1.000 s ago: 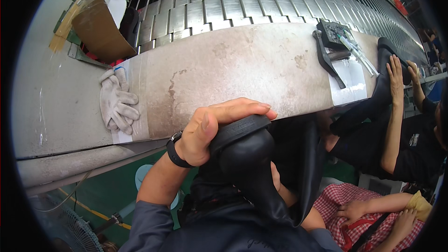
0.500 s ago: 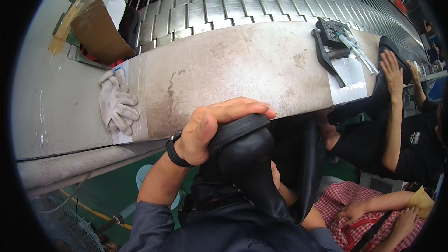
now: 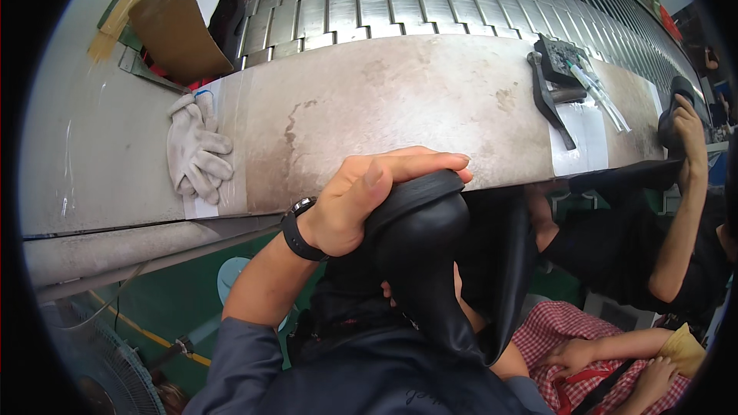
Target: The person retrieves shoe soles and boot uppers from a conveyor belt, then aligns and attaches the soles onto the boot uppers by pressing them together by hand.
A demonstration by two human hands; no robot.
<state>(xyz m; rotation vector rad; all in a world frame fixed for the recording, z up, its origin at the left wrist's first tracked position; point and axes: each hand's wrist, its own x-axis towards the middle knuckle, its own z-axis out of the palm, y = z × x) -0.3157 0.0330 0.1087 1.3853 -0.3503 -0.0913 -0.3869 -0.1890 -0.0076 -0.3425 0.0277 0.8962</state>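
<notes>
My left hand (image 3: 361,196), with a black watch on the wrist, is pressed over the top of a black flexible shoe-like piece (image 3: 423,253) at the near edge of the worn metal worktop (image 3: 400,100). Its fingers curl over the piece's upper rim. The piece hangs down in front of my dark jacket. Of my right hand (image 3: 470,321) only slivers of skin show beneath and behind the black piece, so its grip is hidden.
A pair of white cotton gloves (image 3: 196,155) lies on the worktop at left. A black hammer-like tool (image 3: 550,104) and a dark tray with clear tubes (image 3: 573,69) sit at right. A slat conveyor (image 3: 430,0) runs behind. Co-workers' arms (image 3: 680,200) are at right; a fan (image 3: 100,373) stands below left.
My left hand keeps the same hold on the black piece. The co-worker's arm at the right has shifted slightly.
</notes>
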